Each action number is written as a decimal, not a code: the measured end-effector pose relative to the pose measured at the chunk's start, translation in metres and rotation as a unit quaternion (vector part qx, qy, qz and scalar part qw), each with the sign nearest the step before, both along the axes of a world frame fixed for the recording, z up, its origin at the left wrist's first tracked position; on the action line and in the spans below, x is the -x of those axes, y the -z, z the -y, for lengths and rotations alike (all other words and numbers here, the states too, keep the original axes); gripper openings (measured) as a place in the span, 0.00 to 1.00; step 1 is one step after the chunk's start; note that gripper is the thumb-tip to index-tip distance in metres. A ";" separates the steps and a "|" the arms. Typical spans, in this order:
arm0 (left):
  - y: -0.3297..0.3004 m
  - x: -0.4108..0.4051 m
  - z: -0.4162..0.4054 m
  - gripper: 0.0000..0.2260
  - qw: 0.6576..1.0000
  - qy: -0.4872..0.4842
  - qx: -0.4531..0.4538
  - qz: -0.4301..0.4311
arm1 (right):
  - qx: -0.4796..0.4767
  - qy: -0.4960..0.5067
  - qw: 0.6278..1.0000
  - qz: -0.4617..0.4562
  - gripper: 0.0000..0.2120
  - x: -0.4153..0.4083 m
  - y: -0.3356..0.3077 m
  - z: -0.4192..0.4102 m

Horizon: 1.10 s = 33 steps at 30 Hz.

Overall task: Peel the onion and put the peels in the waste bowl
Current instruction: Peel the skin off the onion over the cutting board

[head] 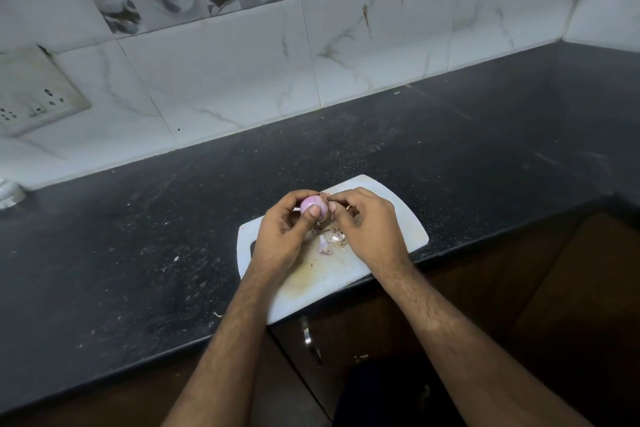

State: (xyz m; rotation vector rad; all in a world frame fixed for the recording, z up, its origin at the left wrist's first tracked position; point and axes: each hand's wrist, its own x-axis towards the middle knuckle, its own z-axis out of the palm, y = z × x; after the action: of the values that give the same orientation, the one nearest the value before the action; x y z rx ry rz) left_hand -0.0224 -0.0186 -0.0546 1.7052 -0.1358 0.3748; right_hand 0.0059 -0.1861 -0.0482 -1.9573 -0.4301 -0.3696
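Snugly, onion (312, 207) within left hand (284, 231), right hand (367, 226) alongside.

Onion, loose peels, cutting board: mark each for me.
onion (310, 205): head view, bare purple top.
loose peels (327, 243): head view, biggest scrap.
cutting board (408, 224): head view, bare right side.

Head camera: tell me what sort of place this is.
Most likely a home kitchen: a dark stone countertop against a tiled wall, and a white cutting board where the hands peel a small onion.
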 end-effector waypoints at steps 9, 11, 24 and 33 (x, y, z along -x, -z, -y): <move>-0.002 0.001 -0.002 0.11 1.000 0.004 -0.024 -0.003 | -0.014 0.023 0.999 -0.026 0.08 0.002 -0.001 -0.001; -0.002 0.001 -0.003 0.10 1.000 0.005 -0.029 -0.005 | -0.012 0.023 0.999 -0.033 0.08 0.003 -0.001 -0.001; 0.001 0.001 -0.003 0.12 0.999 0.025 -0.028 -0.014 | 0.029 0.036 0.998 -0.038 0.05 0.001 -0.001 -0.002; 0.002 -0.002 -0.004 0.13 0.999 -0.017 -0.033 -0.024 | 0.030 0.071 0.996 -0.049 0.06 -0.004 0.002 -0.002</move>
State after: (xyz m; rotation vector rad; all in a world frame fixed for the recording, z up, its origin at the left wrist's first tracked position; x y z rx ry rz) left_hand -0.0206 -0.0148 -0.0567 1.7823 -0.0847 0.3580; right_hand 0.0102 -0.1843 -0.0507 -2.0603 -0.2409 -0.3523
